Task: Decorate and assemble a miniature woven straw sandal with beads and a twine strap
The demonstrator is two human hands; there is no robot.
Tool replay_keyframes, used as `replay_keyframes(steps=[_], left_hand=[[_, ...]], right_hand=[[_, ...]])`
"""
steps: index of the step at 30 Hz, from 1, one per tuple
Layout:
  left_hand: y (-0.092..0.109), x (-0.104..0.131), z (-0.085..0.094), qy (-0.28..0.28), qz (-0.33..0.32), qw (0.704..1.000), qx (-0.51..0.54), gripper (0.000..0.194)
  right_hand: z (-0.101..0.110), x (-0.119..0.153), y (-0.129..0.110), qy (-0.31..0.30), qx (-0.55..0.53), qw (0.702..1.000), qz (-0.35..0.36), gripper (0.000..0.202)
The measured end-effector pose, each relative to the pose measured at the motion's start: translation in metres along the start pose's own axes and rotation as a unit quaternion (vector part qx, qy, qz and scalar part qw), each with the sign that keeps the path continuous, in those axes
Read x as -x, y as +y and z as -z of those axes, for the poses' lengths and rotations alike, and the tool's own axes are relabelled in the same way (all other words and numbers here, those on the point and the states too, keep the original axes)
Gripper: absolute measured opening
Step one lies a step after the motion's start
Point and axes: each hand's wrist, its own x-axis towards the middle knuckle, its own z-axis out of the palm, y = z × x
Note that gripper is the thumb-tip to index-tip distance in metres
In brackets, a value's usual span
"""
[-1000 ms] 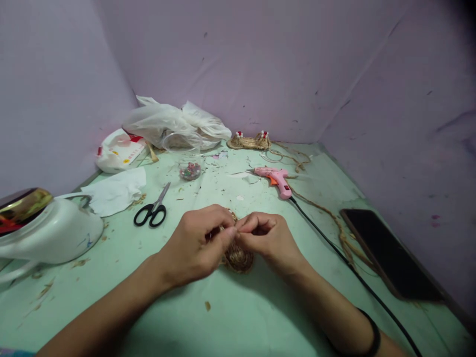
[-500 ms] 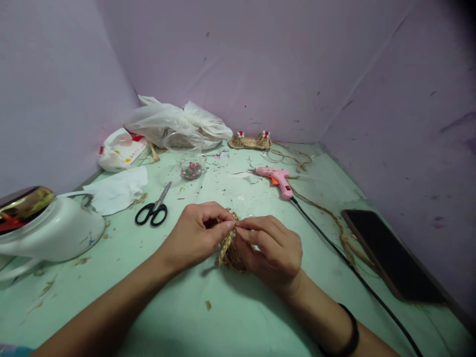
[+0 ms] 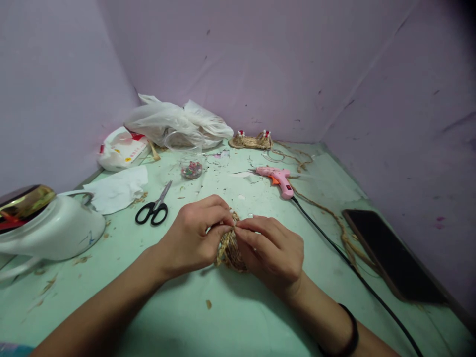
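A small woven straw piece (image 3: 235, 253) with a braided strand stands on the green table between my hands. My left hand (image 3: 201, 233) is closed in a pinch at its top, thumb against the fingers. Opposite it, my right hand (image 3: 273, 250) also pinches at the top, its fingertips meeting those of the left. Whatever tiny part sits between the fingertips is too small to make out. The right palm and lower fingers lie against the right side of the woven piece and cover part of it.
Scissors (image 3: 152, 210) and a cup of beads (image 3: 192, 170) lie left of centre. A pink glue gun (image 3: 277, 179), its cable and a phone (image 3: 390, 258) are on the right. Behind are a plastic bag (image 3: 178, 121) and a woven piece with beads (image 3: 251, 142). A white pot (image 3: 70, 228) stands left.
The fingers of my left hand have bent and shifted slightly, with the knuckles higher. My right hand has moved very little, and the braided strand sits slightly differently.
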Motion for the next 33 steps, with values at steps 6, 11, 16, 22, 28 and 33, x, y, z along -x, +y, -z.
replay_keyframes(steps=[6, 11, 16, 22, 28, 33], left_hand=[[0.0003, 0.0009, -0.0006, -0.032, 0.025, 0.999, -0.022, 0.013], [0.0012, 0.0016, -0.0023, -0.043, 0.044, 0.998, -0.027, 0.013], [0.0047, 0.0022, -0.0027, -0.005, 0.046, 0.999, -0.015, 0.013], [0.0048, 0.0041, -0.0045, 0.023, 0.006, 0.999, -0.03, 0.015], [0.0016, 0.0036, -0.0061, -0.005, 0.003, 0.997, -0.08, 0.014], [0.0014, 0.004, -0.006, 0.002, 0.008, 0.991, -0.137, 0.015]], right_hand=[[-0.0011, 0.0005, -0.0002, 0.005, -0.009, 1.0, 0.0, 0.013], [-0.0025, 0.0025, 0.001, 0.009, -0.002, 1.0, -0.001, 0.012], [-0.0011, 0.0014, 0.0011, 0.002, -0.001, 1.0, 0.0, 0.013], [-0.0028, 0.004, 0.0021, 0.012, 0.001, 1.0, 0.007, 0.017], [-0.0036, 0.006, 0.0016, 0.017, -0.01, 1.0, -0.004, 0.018], [-0.004, 0.0073, 0.0024, 0.006, -0.024, 1.0, -0.019, 0.019]])
